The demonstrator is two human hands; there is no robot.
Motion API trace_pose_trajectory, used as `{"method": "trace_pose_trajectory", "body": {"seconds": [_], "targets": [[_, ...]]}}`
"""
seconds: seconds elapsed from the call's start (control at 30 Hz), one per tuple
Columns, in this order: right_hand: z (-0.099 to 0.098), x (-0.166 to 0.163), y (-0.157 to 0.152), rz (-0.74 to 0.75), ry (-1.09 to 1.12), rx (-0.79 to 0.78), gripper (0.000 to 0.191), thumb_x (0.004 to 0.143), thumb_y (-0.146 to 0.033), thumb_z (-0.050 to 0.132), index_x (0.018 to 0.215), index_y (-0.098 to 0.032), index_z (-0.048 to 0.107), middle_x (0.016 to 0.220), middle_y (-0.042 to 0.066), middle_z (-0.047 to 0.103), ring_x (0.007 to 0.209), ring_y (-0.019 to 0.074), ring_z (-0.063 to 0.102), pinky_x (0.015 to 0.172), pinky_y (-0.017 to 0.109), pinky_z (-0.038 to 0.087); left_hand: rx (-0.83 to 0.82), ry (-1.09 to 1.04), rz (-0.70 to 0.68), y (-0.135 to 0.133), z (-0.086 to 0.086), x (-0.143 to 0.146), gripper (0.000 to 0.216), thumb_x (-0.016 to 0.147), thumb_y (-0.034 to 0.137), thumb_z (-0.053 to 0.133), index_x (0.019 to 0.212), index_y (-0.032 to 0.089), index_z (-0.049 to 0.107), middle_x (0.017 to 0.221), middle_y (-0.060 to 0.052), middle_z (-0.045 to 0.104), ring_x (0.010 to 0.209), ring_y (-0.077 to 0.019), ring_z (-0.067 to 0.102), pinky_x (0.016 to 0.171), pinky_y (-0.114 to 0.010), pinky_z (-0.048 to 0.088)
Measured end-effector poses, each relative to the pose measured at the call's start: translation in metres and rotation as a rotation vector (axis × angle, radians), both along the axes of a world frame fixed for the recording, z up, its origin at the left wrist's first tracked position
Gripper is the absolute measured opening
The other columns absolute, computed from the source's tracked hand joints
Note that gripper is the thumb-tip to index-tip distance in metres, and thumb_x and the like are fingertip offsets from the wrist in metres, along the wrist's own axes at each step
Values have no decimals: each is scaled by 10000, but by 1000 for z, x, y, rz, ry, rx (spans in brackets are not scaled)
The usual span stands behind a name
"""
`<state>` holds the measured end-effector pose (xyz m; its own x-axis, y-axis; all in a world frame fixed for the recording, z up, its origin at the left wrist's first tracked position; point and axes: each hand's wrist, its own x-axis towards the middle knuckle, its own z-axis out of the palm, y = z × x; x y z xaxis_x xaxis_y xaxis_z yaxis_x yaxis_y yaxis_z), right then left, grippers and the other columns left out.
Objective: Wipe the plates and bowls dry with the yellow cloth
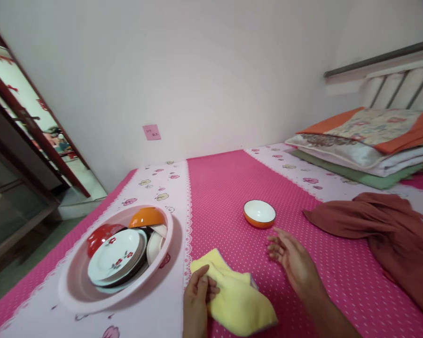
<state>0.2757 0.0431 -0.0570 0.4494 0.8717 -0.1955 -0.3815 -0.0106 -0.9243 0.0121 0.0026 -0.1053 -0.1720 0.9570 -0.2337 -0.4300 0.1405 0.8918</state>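
Observation:
A yellow cloth lies bunched on the pink bedspread, with my left hand closed on its left edge. Just beyond my right hand sits a small bowl, orange outside and white inside, upright on the dotted fabric. My right hand is held slightly below and to the right of that bowl, its fingers loosely curled and apart, with nothing in it. To the left, a pink basin holds stacked plates with red flowers, an upturned orange bowl, a red bowl and some white bowls.
A brown garment is spread out at the right. Folded bedding is piled at the back right beside a metal bed rail. A white wall with a pink note closes the far side; a doorway is at far left.

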Motion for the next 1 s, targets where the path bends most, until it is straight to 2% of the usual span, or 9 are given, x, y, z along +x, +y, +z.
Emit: {"method": "trace_pose_trajectory", "body": {"seconds": [0.13,0.23,0.33,0.43,0.53,0.67,0.8,0.9,1.0], "targets": [[-7,-83,-40,321,-681,332,391,1000,-376,588,1356,-227,649,1205,111,768,1059,261,746,887,381,627,50,-23,202,-6,6,8,568,743,541,865,1138,158,723,755,-35,722,592,-139,616,530,-232,422],[-48,-132,-51,440,-1244,590,469,917,-256,633,1385,-249,651,1400,112,707,1286,316,658,1086,462,524,139,-18,365,-10,12,-1,535,768,548,844,1139,185,715,746,-4,693,591,-126,590,560,-235,454],[-92,-150,-48,373,-1586,668,639,844,-265,713,1470,-263,582,1573,106,581,1386,365,577,1132,492,436,195,43,430,-16,23,-20,540,741,595,853,1085,197,728,729,-1,686,617,-146,600,627,-268,511],[-113,-148,-43,276,-1697,715,661,889,-293,692,1527,-275,519,1609,81,546,1384,329,572,1137,450,380,211,147,401,-23,41,-34,508,738,617,847,1020,206,747,710,-14,682,619,-170,593,598,-281,492],[-115,-144,-40,194,-1738,766,637,896,-306,682,1513,-266,531,1583,78,576,1346,319,595,1106,438,380,263,289,283,-30,62,-46,445,798,603,804,1014,216,770,691,-26,676,620,-185,584,591,-290,465],[-116,-147,-38,162,-1722,768,623,851,-298,706,1458,-268,570,1528,78,627,1295,338,621,1079,455,400,316,725,246,-18,108,-82,354,834,553,770,991,237,798,857,-80,753,758,-247,660,679,-324,492],[-121,-153,-34,171,-1682,774,637,824,-315,727,1441,-277,570,1484,84,662,1263,347,634,1057,457,432,347,1511,79,36,172,-137,331,914,394,608,1165,237,754,1237,-126,752,1088,-352,698,949,-453,525],[-123,-158,-33,151,-1661,745,645,781,-300,753,1405,-277,590,1458,81,679,1255,349,639,1068,465,431,341,1653,-116,92,206,-163,489,794,257,726,1282,218,720,1446,-135,669,1343,-363,599,1155,-465,422],[-124,-165,-34,119,-1647,664,627,747,-272,778,1351,-278,611,1451,75,685,1267,349,635,1103,480,408,261,1735,-269,138,217,-174,695,618,138,856,1296,204,715,1531,-165,608,1467,-389,492,1225,-470,360]]}}
